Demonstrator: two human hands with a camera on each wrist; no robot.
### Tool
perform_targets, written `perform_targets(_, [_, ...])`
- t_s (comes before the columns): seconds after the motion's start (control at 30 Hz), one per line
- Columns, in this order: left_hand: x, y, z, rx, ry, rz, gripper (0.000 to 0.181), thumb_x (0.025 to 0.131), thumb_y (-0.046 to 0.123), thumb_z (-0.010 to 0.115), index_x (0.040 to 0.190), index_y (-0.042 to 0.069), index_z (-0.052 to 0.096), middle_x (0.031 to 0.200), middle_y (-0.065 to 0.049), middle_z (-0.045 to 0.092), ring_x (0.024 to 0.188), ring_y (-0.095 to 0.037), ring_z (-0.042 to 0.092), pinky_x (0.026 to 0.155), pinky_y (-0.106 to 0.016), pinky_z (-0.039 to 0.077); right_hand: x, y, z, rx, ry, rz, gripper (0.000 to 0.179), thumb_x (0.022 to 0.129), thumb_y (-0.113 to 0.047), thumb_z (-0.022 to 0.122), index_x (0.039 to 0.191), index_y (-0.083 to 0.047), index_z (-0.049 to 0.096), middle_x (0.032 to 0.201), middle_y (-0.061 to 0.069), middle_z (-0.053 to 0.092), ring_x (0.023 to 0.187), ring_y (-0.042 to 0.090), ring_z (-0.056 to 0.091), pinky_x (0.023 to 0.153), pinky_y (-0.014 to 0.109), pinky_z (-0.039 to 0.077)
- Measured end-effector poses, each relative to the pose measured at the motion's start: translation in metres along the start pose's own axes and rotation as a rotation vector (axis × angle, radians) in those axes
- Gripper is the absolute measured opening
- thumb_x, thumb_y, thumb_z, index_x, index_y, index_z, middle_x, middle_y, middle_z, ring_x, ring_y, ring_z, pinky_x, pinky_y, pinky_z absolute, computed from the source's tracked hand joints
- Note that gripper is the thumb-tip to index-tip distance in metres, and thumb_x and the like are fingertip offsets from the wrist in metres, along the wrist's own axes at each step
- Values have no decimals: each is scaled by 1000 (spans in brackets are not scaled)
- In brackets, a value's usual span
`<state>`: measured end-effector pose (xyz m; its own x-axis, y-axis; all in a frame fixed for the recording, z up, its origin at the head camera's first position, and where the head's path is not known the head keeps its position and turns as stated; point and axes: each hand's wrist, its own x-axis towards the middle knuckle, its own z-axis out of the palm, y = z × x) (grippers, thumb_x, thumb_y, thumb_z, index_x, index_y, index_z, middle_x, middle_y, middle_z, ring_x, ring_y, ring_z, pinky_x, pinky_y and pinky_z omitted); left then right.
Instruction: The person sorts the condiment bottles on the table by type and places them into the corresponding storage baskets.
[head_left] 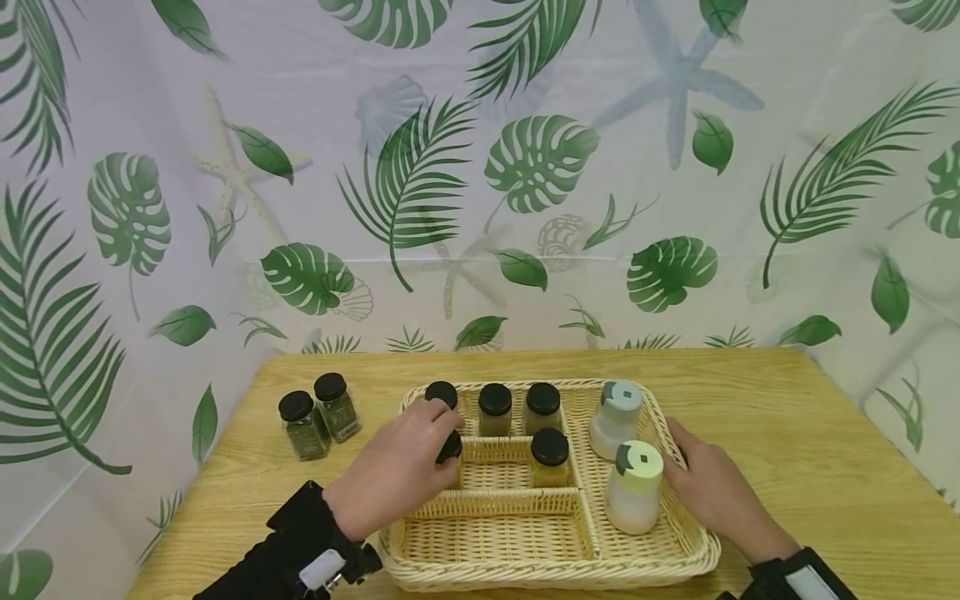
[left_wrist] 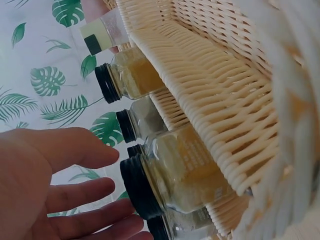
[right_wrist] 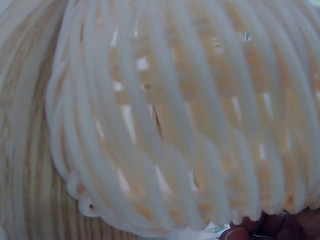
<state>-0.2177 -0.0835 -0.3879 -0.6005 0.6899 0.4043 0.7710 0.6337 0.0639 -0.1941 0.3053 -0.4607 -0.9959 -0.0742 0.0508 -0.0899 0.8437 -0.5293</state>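
Note:
A pale wicker basket (head_left: 517,575) with divided compartments sits on the wooden table. My left hand (head_left: 405,467) is over the left end of its middle compartment. There, its thumb and fingers spread loosely around the black lid of a spice jar (left_wrist: 180,175) with yellowish contents, with a gap showing at the thumb. Another yellowish spice jar (head_left: 551,458) stands at that compartment's right end. Behind them, three black-lidded jars line the back compartment, including a middle jar (head_left: 495,408). My right hand (head_left: 712,487) grips the basket's right rim, its fingers partly hidden by the wicker.
Two shaker bottles, one with a grey-blue cap (head_left: 621,408) and one with a yellow-green cap (head_left: 637,483), stand in the right compartment. Left of the basket, two black-lidded jars of dried herbs (head_left: 306,429) stand on the table (head_left: 787,417). A leaf-patterned cloth (head_left: 480,208) hangs behind.

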Motion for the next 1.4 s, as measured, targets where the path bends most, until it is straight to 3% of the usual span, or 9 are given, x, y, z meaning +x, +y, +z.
perform_targets(0.2, [-4,-5,-9,10,97,-67,21,84,20,66,103,12,65,99,-2,59,89,-13,51,65,-28,49,0,-2,-1,7,-10,1,73,102,-47,34,147,8,19,138,35,38,119,43,40,90,63,40])
perform_targets(0.37, [-9,-15,-17,34,168,-130,21,85,19,65,104,10,66,101,-4,60,90,-15,53,64,-30,50,0,-3,-2,6,-11,-3,76,101,-51,32,148,8,19,137,35,38,119,43,41,88,63,41])
perform_targets(0.57, [-14,-35,-23,69,237,-200,21,86,18,63,103,7,66,99,-8,62,90,-21,55,69,-37,51,0,-1,-2,10,-4,-13,72,102,-47,34,148,7,20,137,35,39,118,43,42,88,63,41])
perform_targets(0.8, [-19,-67,-18,126,278,-287,21,83,16,65,99,2,68,95,-13,63,84,-28,57,69,-46,51,0,0,-1,3,3,-14,75,101,-50,32,148,7,21,136,35,40,118,42,42,89,63,40])
perform_targets(0.93, [-22,-81,-16,182,251,-368,27,81,17,65,101,-1,67,96,-17,64,88,-34,57,71,-52,49,0,0,-1,2,4,-8,75,101,-51,32,148,7,21,136,34,40,119,42,41,90,63,40])
perform_targets(1.17, [-28,-96,-15,190,103,-525,45,83,23,66,118,-5,60,111,-28,58,102,-43,49,78,-62,42,1,0,-2,-2,7,-10,75,101,-51,32,148,7,22,136,34,41,118,42,42,90,63,40])
perform_targets(1.4, [-29,-106,-11,209,21,-562,49,85,23,64,124,-5,57,109,-30,57,100,-45,49,78,-62,41,0,-1,-2,-4,1,-5,76,100,-51,32,147,8,21,136,34,40,119,42,41,90,62,40])
